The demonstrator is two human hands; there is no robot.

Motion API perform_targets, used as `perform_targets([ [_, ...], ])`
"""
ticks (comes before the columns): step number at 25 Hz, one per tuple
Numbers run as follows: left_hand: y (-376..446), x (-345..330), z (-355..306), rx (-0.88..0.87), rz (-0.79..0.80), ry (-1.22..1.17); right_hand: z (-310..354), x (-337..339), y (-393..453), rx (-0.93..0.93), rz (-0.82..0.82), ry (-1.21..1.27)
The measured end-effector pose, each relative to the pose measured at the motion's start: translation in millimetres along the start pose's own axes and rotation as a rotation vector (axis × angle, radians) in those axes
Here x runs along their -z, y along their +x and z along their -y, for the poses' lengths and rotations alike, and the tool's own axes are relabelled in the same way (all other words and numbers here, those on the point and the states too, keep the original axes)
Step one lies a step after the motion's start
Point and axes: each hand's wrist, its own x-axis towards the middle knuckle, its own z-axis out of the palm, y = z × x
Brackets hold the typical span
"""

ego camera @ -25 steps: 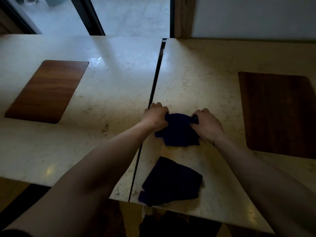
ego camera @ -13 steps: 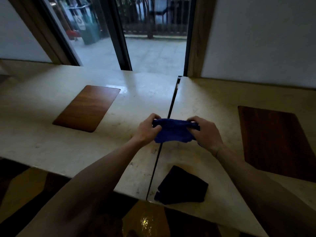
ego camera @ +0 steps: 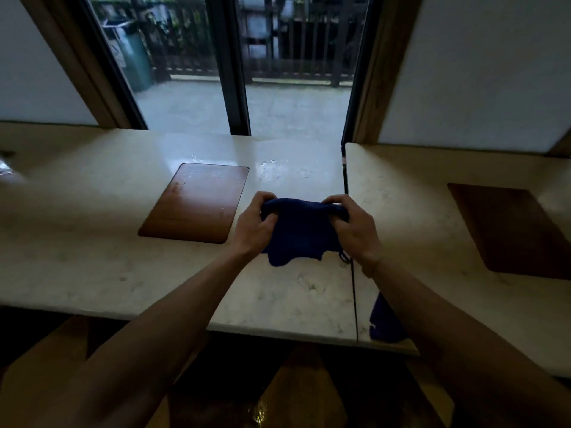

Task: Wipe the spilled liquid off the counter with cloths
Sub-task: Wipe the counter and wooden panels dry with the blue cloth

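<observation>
head | left hand [ego camera: 251, 223] grips blue cloth [ego camera: 298, 233] | right hand [ego camera: 355, 230] grips same cloth

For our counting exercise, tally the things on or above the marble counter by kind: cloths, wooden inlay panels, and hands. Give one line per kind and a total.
Dark blue cloths: 2, one held up, one lying near the counter's front edge
Brown wooden inlay panels: 2, left, right
Hands: 2, left hand, right hand
Total: 6
</observation>
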Motion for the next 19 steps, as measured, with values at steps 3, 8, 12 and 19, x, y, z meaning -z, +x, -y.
perform_targets([
  [3,-2.2,21.1,10.9,-0.027,0.056,-0.013,14.5,-14.1,-12.1,-0.026,-0.031,-0.024],
  [8,-8.9,20.7,13.5,-0.025,0.081,-0.036,20.2,-18.2,-21.0,-0.056,-0.048,-0.063],
  [12,-28.6,0.9,26.6,0.006,0.155,-0.037,-1.0,-19.5,-42.5,-0.171,-0.032,-0.083],
  [19,-65.6,-53.9,80.7,0.385,0.288,-0.026,-61.2,-32.2,-83.4,-0.501,0.11,-0.021],
])
